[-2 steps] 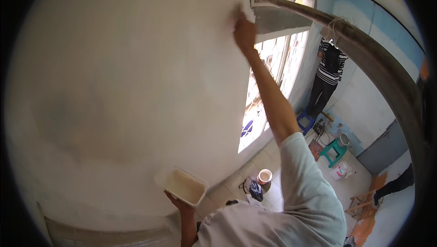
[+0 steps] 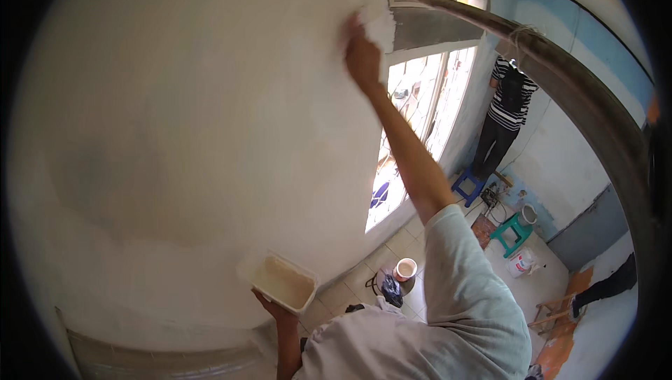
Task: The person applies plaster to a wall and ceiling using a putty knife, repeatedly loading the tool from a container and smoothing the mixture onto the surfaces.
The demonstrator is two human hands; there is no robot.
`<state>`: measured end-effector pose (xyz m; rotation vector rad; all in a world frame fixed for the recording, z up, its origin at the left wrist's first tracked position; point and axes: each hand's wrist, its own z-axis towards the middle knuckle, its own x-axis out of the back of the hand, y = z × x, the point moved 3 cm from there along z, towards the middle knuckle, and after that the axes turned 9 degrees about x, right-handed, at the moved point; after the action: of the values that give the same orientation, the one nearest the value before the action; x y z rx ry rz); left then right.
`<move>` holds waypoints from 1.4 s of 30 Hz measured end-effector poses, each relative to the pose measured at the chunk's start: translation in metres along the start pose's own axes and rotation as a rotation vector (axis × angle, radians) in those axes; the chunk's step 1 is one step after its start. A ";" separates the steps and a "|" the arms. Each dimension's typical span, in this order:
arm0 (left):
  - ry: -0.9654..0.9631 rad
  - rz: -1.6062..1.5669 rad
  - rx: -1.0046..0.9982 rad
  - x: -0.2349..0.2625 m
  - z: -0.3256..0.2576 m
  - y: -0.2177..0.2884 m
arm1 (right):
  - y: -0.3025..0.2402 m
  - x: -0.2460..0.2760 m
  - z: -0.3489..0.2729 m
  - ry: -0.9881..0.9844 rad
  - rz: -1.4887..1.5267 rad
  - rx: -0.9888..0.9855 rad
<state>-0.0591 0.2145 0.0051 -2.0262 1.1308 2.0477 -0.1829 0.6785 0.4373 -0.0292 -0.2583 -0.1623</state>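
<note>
My left hand (image 2: 276,308), low in the view, supports a white rectangular tub (image 2: 313,289) from beneath, its fingers closed against the near side. Inside the tub is an off-white paste or liquid. My right arm stretches far up and forward, and my right hand (image 2: 362,61) is at the pale wall (image 2: 231,107), just left of the window's upper part. Motion smears its fingers, and whatever they may hold cannot be made out. A rough white patch edges the wall beside that hand.
A barred window (image 2: 413,114) opens right of my arm. A brown pole (image 2: 518,33) crosses overhead. Below stand a small bucket (image 2: 405,269), a black plastic bag (image 2: 392,290), a green stool (image 2: 514,234) and a blue stool (image 2: 467,185) with a person in stripes (image 2: 511,96) on it.
My right hand has moved left and slightly down along the wall, away from the window edge. My left hand and the tub have hardly shifted.
</note>
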 end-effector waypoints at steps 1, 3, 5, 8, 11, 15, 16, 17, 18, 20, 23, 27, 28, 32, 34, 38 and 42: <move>-0.014 0.105 -0.010 -0.005 0.012 -0.018 | 0.004 -0.018 -0.030 0.038 -0.188 0.135; 0.028 -0.019 -0.001 0.010 0.011 -0.011 | -0.104 -0.024 -0.089 -0.056 0.007 0.233; 0.099 -0.016 -0.050 0.015 0.004 -0.001 | -0.183 0.010 -0.138 -0.152 0.402 0.308; 0.209 0.034 -0.065 -0.018 0.001 0.007 | -0.218 0.065 -0.196 -0.077 0.807 0.114; 0.235 -0.158 -0.005 -0.008 0.005 0.004 | -0.219 0.083 -0.261 -0.539 1.013 -0.586; 0.116 -0.118 -0.183 0.042 0.021 0.012 | -0.243 0.126 -0.284 -0.218 1.218 -0.853; 0.048 -0.081 -0.266 0.059 0.026 0.015 | -0.250 0.137 -0.278 -0.151 1.240 -0.904; 0.084 -0.083 -0.271 0.064 0.029 0.016 | -0.246 0.129 -0.286 -0.183 1.247 -0.924; 0.036 -0.157 -0.202 0.069 0.030 0.010 | -0.242 0.119 -0.302 -0.466 1.138 -0.762; 0.033 -0.230 -0.132 0.085 0.028 -0.001 | -0.248 0.115 -0.325 -0.770 1.038 -0.614; 0.287 0.798 -0.375 0.115 0.030 0.006 | -0.265 0.114 -0.326 -0.704 1.149 -0.723; 0.225 0.404 -0.342 0.095 0.001 0.021 | -0.285 0.146 -0.300 -1.002 1.077 -0.561; 0.340 0.653 -0.493 0.081 -0.007 0.032 | -0.294 0.149 -0.299 -1.013 1.095 -0.564; 0.035 -0.019 -0.362 0.111 -0.027 0.040 | -0.337 0.156 -0.316 -0.958 1.129 -0.374; 0.249 0.251 -0.332 0.062 -0.029 0.057 | -0.353 0.149 -0.329 -1.083 1.003 -0.341; 0.330 -0.175 -0.140 0.061 -0.037 0.058 | -0.377 0.134 -0.329 -1.035 1.081 -0.268; 0.295 -0.169 -0.093 0.072 -0.049 0.060 | -0.383 0.121 -0.340 -1.107 1.018 -0.252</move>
<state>-0.0583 0.1132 -0.0249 -2.4375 0.8754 1.7966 -0.0439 0.2652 0.1424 -0.4996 -1.2825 0.8730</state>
